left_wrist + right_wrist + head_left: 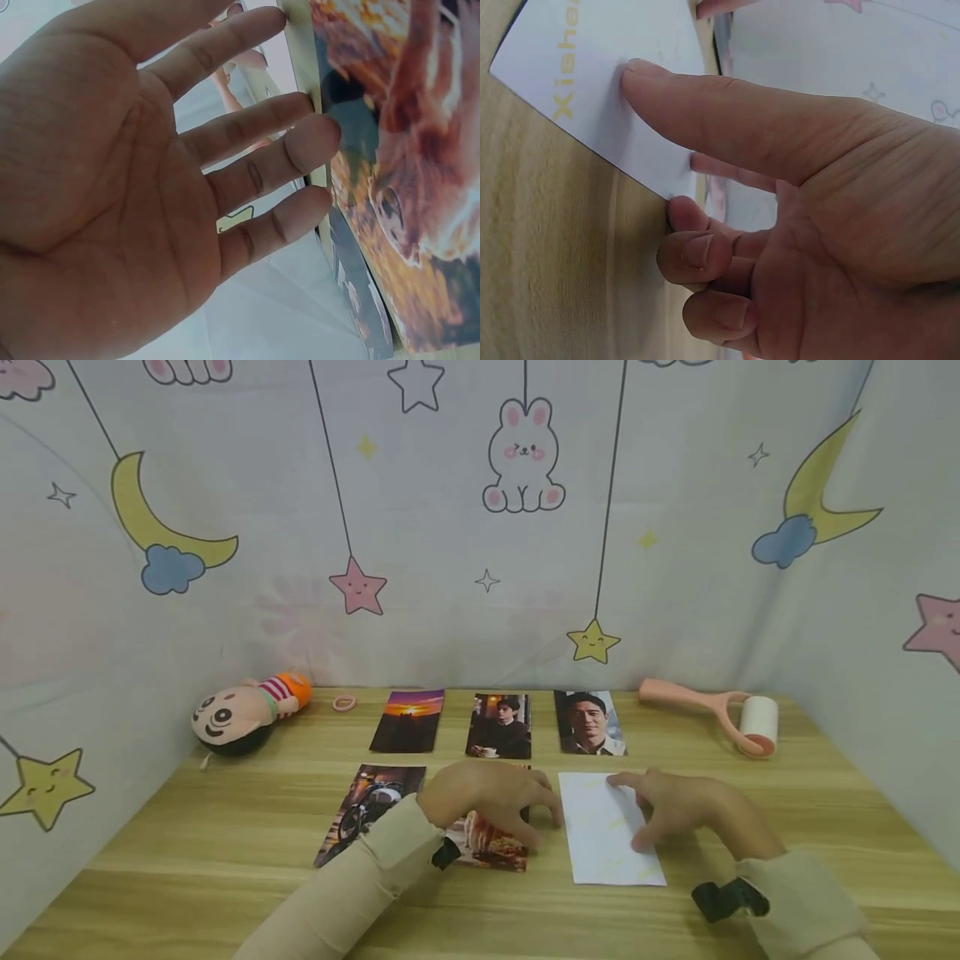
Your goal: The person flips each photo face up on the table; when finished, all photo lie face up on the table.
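Note:
My right hand (675, 806) rests its thumb and forefinger on a white card (596, 835), a photo lying face down with yellow print on its back. In the right wrist view the thumb is straight over the card (600, 97), and the other fingers are bent near its edge. Spread over a reddish-orange photo of what looks like a horse (491, 847) is my left hand (495, 797), which hides part of that picture. Its palm is bare in the left wrist view, with fingertips near the photo's edge. A motorcycle photo (367, 806) lies left of it.
Behind lie a sunset photo (408, 720), a photo of a seated person with a cup (501, 727) and a portrait photo (592, 724). A plush doll (255, 710) and a pink ring (344, 702) are at back left, a lint roller (720, 710) at back right.

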`<state>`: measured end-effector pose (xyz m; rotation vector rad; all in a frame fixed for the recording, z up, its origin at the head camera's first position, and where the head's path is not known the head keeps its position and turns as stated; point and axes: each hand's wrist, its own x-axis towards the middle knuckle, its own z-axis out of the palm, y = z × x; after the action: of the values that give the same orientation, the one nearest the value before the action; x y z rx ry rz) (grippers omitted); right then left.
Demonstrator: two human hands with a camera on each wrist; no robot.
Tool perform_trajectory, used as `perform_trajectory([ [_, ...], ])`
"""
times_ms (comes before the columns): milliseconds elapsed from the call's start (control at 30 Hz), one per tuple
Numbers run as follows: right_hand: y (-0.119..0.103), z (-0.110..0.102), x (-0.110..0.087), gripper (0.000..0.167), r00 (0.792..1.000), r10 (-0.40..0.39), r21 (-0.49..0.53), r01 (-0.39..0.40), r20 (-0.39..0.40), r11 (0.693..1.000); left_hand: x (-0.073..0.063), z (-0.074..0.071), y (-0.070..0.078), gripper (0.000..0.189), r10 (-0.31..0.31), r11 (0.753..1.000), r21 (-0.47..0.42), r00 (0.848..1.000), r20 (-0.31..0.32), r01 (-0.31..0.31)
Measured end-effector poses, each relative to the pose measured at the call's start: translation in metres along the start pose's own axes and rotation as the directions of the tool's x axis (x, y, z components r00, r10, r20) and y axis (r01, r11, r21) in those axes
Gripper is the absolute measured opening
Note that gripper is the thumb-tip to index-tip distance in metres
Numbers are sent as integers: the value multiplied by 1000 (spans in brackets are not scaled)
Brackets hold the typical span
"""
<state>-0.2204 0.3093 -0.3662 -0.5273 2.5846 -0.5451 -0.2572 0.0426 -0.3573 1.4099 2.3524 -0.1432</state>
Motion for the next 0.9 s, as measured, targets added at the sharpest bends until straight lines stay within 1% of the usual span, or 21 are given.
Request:
perform_trajectory([
  [133, 1, 1, 0, 88, 1000, -23, -30, 23, -5, 999, 0, 1, 0, 44, 4, 1000, 27, 1000, -13, -3],
  [267, 1, 1, 1, 89, 999, -44, -39, 44, -8, 998, -1, 2, 1, 47, 3, 1000, 31, 1000, -7, -3],
  [533, 0, 5, 4, 88, 1000, -24, -17, 23, -12, 1000, -5, 3, 4, 51, -12, 1000, 11, 1000, 6, 12],
  [767, 1, 5, 4, 89, 1000, -11, -16, 11, -11, 1000, -5, 3, 6, 55, -50, 999, 14, 998, 35, 50],
  [900, 1, 5, 4, 88, 1000, -19, -14, 19, -10, 1000, -5, 2, 6, 57, -44, 999, 21, 998, 35, 43],
])
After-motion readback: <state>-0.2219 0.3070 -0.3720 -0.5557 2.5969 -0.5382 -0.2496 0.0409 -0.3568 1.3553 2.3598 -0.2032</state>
